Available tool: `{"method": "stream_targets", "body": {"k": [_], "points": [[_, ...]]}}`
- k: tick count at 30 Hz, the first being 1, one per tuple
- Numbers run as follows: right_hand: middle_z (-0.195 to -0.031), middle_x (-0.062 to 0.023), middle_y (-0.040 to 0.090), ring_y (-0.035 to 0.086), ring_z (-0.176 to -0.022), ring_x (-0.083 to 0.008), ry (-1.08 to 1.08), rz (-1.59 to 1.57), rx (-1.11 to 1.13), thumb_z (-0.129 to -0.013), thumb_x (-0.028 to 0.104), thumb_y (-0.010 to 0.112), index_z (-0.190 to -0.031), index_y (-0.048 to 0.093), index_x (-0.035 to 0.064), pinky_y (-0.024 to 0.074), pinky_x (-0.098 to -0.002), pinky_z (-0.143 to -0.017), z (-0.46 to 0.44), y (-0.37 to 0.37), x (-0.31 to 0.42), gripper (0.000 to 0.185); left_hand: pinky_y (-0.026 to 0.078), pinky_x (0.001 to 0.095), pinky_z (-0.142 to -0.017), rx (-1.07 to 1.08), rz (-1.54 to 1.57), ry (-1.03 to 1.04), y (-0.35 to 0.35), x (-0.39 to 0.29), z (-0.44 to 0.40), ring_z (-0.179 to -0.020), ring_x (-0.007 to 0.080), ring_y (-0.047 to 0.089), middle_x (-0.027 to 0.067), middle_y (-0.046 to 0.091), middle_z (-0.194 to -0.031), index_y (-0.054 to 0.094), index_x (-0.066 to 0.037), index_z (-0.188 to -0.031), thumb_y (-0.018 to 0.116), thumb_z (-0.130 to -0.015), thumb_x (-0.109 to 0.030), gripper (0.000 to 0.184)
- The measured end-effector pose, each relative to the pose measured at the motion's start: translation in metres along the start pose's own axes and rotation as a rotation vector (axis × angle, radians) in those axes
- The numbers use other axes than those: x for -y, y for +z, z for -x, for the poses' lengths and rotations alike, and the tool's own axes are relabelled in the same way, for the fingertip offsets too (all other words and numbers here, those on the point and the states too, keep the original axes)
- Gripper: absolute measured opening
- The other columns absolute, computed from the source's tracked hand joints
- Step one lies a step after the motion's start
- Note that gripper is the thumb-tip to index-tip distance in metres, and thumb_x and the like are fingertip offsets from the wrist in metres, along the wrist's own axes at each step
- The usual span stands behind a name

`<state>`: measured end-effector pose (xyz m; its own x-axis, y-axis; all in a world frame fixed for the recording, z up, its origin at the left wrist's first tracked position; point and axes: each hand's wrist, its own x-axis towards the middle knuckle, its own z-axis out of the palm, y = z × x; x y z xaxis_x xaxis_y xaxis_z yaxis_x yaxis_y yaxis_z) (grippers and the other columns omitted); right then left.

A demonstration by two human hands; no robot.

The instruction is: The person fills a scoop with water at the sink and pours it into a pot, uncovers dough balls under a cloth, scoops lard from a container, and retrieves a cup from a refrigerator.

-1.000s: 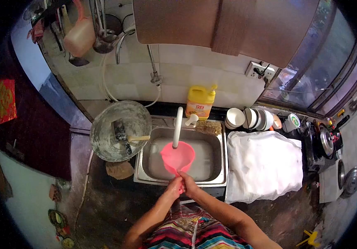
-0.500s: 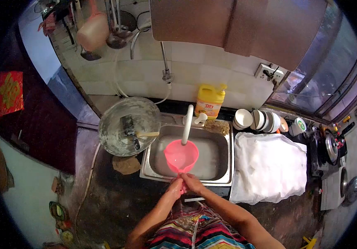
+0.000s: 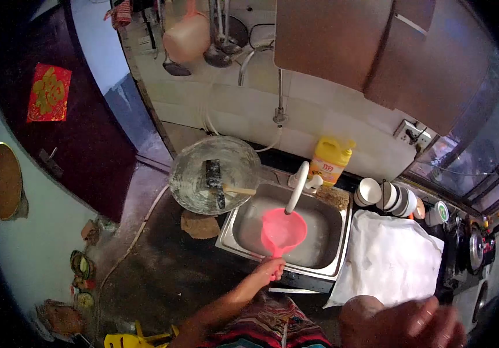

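Our round pink plastic dipper [image 3: 284,231] under the white curved faucet [image 3: 298,187], over the rectangular stainless-steel sink [image 3: 323,231], its handle clasped in our left hand [image 3: 269,270], our right hand [image 3: 414,325] blurred at lower right, its grip we cannot tell, a grey metal wok [image 3: 187,180] beside the sink

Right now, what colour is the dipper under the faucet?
Pink; the dipper shows best in the head view.
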<state>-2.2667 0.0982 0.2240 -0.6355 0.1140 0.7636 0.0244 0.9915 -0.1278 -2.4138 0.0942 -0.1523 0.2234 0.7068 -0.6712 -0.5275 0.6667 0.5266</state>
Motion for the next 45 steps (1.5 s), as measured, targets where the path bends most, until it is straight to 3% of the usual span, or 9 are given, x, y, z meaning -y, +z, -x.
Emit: {"method": "stream_targets", "body": {"k": [12,26,31,34,36,37,39,42,45], "points": [[-0.079,-0.0102,0.062,0.059,-0.073,-0.0214,-0.107,0.000,0.157,-0.076,0.008,0.055,-0.082,0.063,0.0037,0.0461,-0.0328,-0.066,-0.023,0.001,-0.001,0.011,0.026,0.0250,-0.033,-0.100,-0.028,0.028,0.015,-0.005,0.009,-0.038,0.0123,0.041,0.0014,0.043,-0.048,0.048,-0.010,-0.058,0.054,-0.073,-0.017,0.018],[-0.083,-0.0099,0.061,0.058,-0.077,-0.0241,-0.081,-0.045,0.254,-0.075,0.013,0.055,-0.084,0.062,0.0054,0.0450,-0.0363,-0.069,-0.011,-0.008,-0.003,0.013,0.024,0.0257,-0.032,-0.007,-0.007,0.000,0.000,0.006,-0.010,-0.036,0.0128,0.040,0.0017,0.043,-0.047,0.046,-0.011,-0.054,0.053,-0.074,-0.019,0.023],[-0.084,-0.0098,0.061,0.057,-0.079,-0.0251,-0.058,-0.155,0.465,-0.075,0.015,0.055,-0.084,0.061,0.0060,0.0446,-0.0376,-0.070,-0.002,0.006,-0.015,0.014,0.024,0.0260,-0.032,0.008,-0.030,0.006,-0.002,0.003,-0.014,-0.036,0.0128,0.039,0.0017,0.043,-0.047,0.046,-0.010,-0.054,0.053,-0.074,-0.020,0.023],[-0.084,-0.0098,0.060,0.057,-0.080,-0.0257,0.145,-0.214,0.757,-0.075,0.016,0.055,-0.084,0.061,0.0063,0.0443,-0.0383,-0.070,0.029,0.044,-0.029,0.015,0.025,0.0251,-0.033,-0.005,-0.118,0.021,-0.002,-0.005,-0.005,-0.037,0.0117,0.040,0.0014,0.044,-0.048,0.048,-0.010,-0.057,0.053,-0.074,-0.019,0.020],[-0.085,-0.0098,0.060,0.057,-0.080,-0.0261,0.481,-0.184,0.681,-0.075,0.016,0.055,-0.085,0.061,0.0066,0.0442,-0.0388,-0.071,0.074,0.094,-0.040,0.015,0.026,0.0245,-0.034,0.124,-0.226,0.476,-0.012,0.008,-0.008,-0.039,0.0111,0.040,0.0010,0.044,-0.048,0.049,-0.010,-0.058,0.053,-0.074,-0.018,0.018],[-0.085,-0.0080,0.061,0.059,-0.078,-0.0236,0.590,-0.271,0.161,-0.082,0.018,0.052,-0.091,0.059,0.0046,0.0468,-0.0352,-0.068,0.126,0.135,-0.050,0.018,0.027,0.0241,-0.035,0.077,-0.098,0.286,-0.005,-0.002,-0.002,-0.040,0.0106,0.040,0.0004,0.045,-0.049,0.049,-0.010,-0.059,0.054,-0.075,-0.017,0.017],[-0.083,-0.0071,0.061,0.060,-0.072,-0.0201,1.129,-0.406,0.159,-0.089,0.025,0.047,-0.093,0.056,0.0020,0.0475,-0.0309,-0.062,0.212,0.201,-0.074,0.026,0.029,0.0240,-0.036,-0.054,0.062,0.039,0.007,-0.018,0.006,-0.041,0.0101,0.041,-0.0006,0.045,-0.051,0.049,-0.010,-0.061,0.057,-0.076,-0.017,0.018],[-0.083,-0.0075,0.061,0.059,-0.070,-0.0178,1.370,-0.596,0.121,-0.092,0.036,0.041,-0.094,0.055,0.0014,0.0472,-0.0292,-0.061,0.297,0.243,-0.089,0.038,0.029,0.0243,-0.035,-0.054,-0.010,0.008,0.002,-0.017,0.006,-0.040,0.0104,0.041,-0.0012,0.045,-0.053,0.049,-0.011,-0.066,0.058,-0.078,-0.019,0.017],[-0.079,-0.0064,0.060,0.059,-0.067,-0.0180,1.921,-1.046,-0.012,-0.090,0.042,0.040,-0.092,0.057,0.0058,0.0480,-0.0294,-0.062,0.247,0.236,-0.082,0.040,0.029,0.0247,-0.034,-0.053,0.027,0.011,0.000,-0.011,-0.001,-0.040,0.0109,0.041,-0.0010,0.045,-0.054,0.050,-0.012,-0.072,0.055,-0.080,-0.019,0.012]]}}
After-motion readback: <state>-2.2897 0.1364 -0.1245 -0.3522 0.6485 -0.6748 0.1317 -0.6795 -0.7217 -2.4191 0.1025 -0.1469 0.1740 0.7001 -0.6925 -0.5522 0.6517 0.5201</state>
